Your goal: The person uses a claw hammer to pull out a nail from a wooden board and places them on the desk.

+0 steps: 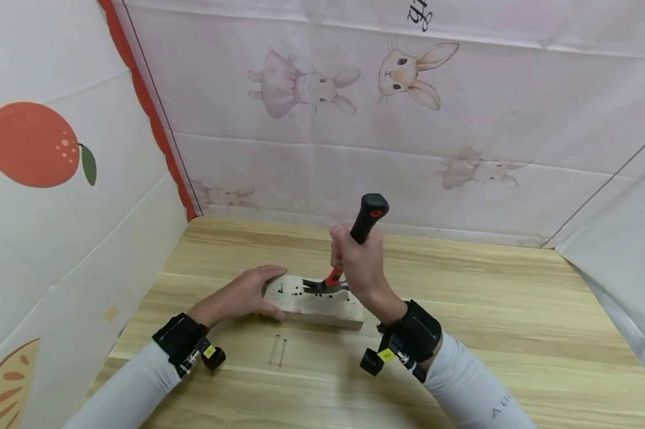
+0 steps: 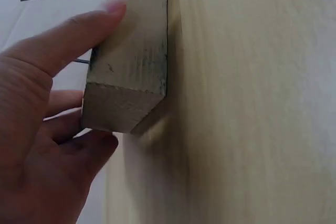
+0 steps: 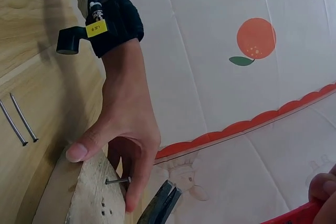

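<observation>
Head view: right hand clenches the upright-slanting hammer, claw pointing left over the wooden block, lying lengthwise left-to-right on the table; left hand grips its left end.

Pale grey sleeves, black wristbands, yellow labels

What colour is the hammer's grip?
The grip is mostly black, with some red; the head view shows it best.

screened work corner | wood-grain tabletop | rabbit-print sheet | fruit-print sheet
</observation>
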Action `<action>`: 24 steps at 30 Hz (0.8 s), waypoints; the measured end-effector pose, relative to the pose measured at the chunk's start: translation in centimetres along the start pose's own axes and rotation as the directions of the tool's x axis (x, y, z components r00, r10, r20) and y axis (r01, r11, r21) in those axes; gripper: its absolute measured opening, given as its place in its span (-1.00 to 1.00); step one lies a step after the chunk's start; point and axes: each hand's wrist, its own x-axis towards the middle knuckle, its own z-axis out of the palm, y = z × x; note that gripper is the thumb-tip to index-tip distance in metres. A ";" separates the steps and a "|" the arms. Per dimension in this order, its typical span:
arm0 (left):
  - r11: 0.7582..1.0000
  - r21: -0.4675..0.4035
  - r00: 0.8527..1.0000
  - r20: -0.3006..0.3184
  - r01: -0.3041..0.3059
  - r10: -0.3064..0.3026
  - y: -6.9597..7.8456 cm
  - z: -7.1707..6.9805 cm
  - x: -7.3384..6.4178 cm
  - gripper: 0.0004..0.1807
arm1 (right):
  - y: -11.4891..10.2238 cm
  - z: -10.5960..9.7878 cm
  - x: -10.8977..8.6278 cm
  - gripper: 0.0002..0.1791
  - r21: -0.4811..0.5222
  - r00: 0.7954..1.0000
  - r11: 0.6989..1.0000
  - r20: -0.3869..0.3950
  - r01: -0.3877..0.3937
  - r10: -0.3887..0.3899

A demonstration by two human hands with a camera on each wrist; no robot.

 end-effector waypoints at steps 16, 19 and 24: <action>0.995 -0.101 1.000 -0.026 0.001 -0.004 -1.7 0.7 0.3 0.03 | 3.7 3.2 0.6 -0.51 -0.317 0.984 0.946 0.132 -0.071 0.118; 0.993 -0.118 1.000 -0.018 -0.001 -0.001 -1.8 0.6 0.3 0.02 | 4.1 3.8 0.8 -0.50 -0.402 0.976 0.914 0.174 -0.049 0.129; 0.993 -0.119 1.000 -0.011 0.000 -0.002 -1.9 0.6 0.2 0.03 | 4.5 5.0 1.3 -0.51 -0.446 0.969 0.894 0.200 -0.044 0.147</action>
